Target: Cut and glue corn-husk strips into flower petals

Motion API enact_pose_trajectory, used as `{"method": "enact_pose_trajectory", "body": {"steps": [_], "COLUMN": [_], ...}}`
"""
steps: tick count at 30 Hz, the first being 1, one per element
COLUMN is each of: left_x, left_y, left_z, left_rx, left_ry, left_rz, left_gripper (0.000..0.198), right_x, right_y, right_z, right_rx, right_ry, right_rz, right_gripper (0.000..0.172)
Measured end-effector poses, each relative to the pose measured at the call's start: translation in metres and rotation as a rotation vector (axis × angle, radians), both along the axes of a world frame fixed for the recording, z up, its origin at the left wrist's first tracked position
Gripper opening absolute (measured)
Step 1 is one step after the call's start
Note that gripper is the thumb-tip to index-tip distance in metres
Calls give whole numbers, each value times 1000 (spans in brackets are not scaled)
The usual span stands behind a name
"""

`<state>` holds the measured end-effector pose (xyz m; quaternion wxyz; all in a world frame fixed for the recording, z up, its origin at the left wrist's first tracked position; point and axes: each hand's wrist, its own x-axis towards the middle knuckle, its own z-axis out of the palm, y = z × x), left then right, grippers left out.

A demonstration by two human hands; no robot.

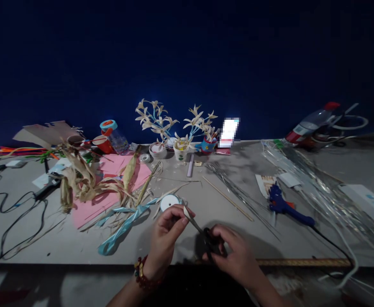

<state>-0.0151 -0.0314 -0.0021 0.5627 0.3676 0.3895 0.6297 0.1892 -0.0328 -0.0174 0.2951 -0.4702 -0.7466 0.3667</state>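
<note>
My right hand [233, 251] is closed around the black handles of a pair of scissors [206, 238], whose blades point up and left toward my other hand. Between the thumb and fingers of my left hand [170, 226] is a small pale petal-shaped piece [186, 212], pinched close to the scissor tips. I cannot tell whether the blades touch it. Just behind my left hand lies a white spool [169, 202], with light blue ribbon [123, 232] trailing to the left. Pale handmade flowers on blue stems [156, 117] stand in small pots [180, 151] at the back.
Dried corn husks [84, 179] lie over pink paper [94, 209] on the left. To the right are a blue glue gun [286, 207] with its cord, a wooden stick [228, 198], thin wires [235, 192] and clear plastic wrapping [328, 192]. A lit phone [228, 132] leans at the back.
</note>
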Motion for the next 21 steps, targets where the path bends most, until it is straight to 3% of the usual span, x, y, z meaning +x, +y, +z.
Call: {"method": "enact_pose_trajectory", "body": {"steps": [5,21], "left_x": [2,4], "left_y": [-1,-2], "left_z": [2,-1], "left_rx": [-35,-36], "left_ry": [-15,-46], "left_rz": [11,10], "left_gripper": [9,8], "right_x": [1,3], "right_y": [0,0], "right_z": [-2,-4], "right_rx": [42,109], "right_ry": [-12,11], "right_rz": [8,20], "right_gripper": [26,38]}}
